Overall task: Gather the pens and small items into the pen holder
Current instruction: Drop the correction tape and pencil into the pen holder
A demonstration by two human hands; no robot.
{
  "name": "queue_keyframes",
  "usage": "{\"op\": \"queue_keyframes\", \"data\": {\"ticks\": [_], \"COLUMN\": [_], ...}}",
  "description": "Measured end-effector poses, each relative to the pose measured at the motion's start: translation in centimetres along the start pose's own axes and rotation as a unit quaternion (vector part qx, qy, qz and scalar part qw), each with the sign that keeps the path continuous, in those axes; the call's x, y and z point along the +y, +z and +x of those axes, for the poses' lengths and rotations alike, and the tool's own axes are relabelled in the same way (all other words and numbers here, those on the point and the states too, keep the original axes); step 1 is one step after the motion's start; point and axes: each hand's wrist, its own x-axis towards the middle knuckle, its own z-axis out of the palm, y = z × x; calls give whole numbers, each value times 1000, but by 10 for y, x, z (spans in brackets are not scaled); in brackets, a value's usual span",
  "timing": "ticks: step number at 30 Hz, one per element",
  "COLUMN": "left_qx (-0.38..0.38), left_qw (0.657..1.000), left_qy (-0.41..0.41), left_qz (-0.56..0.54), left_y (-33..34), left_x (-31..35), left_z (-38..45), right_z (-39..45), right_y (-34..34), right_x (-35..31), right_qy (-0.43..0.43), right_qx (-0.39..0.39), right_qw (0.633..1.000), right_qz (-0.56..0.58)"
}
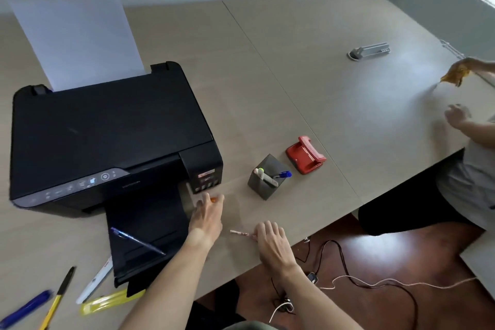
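The pen holder (266, 179), a dark grey square cup, stands on the bench (308, 83) between the black printer (107, 136) and a red hole punch (305, 154), and it already carries a few things: a white marker with a pale green cap (263, 175) and a blue-capped pen (282, 175) lean out of its mouth. That is a start, not more, since most of the stationery is still loose. A blue ballpoint (136, 240) lies across the printer's output tray, and near the bench's left corner sit a white marker (93, 282), a yellow-and-black pen (57, 297), a yellow utility knife (112, 300) and a blurred blue pen (25, 308). The left hand (207, 215) reaches toward the printer's front corner with its fingers curled about a small orange item (213, 199); it looks pinched between fingertips, though the grip is partly hidden. The right hand (270, 241) rests palm down, fingers loosely bent, on the end of a thin pink patterned pen (241, 233) that lies flat on the bench; whether it has actually closed on it I cannot tell. By my judgement roughly a quarter of the job is done: these two pieces go in next, then the cluster at the left remains. A second person's hands appear at the far right edge, holding something yellowish.
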Motion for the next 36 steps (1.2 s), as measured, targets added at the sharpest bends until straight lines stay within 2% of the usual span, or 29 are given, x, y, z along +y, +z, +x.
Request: {"op": "queue_keyframes", "data": {"ticks": [4, 8, 10, 14, 18, 26, 29, 33, 36], "left_qx": [-15, -29, -22, 11, 44, 195, 195, 168, 162], "left_qw": [999, 998, 997, 993, 977, 941, 939, 953, 960], "left_qy": [25, 8, 4, 5, 25, 172, 203, 210, 206], "left_qz": [-33, -48, -69, -118, -207, -217, -197, -142, -96], "left_y": [-6, -12, -14, -17, -25, -50, -60, -64, -61], "left_x": [-5, -3, 2, 12, 21, 52, 67, 87, 96], "left_z": [0, 2, 1, -1, 0, -2, 2, 14, 25], "right_z": [4, 25, 41, 69, 83, 62, 52, 40, 29], "right_y": [-20, -72, -100, -136, -148, -137, -130, -126, -121], "right_x": [30, 66, 76, 72, 52, 49, 52, 56, 61], "right_qy": [17, 33, 20, -14, -32, 52, 96, 174, 211], "right_qx": [14, 130, 150, 99, 65, 86, 75, -9, -36], "right_qw": [993, 986, 986, 995, 995, 982, 978, 971, 962], "right_qz": [120, 98, 68, 16, 62, 157, 168, 164, 172]}}
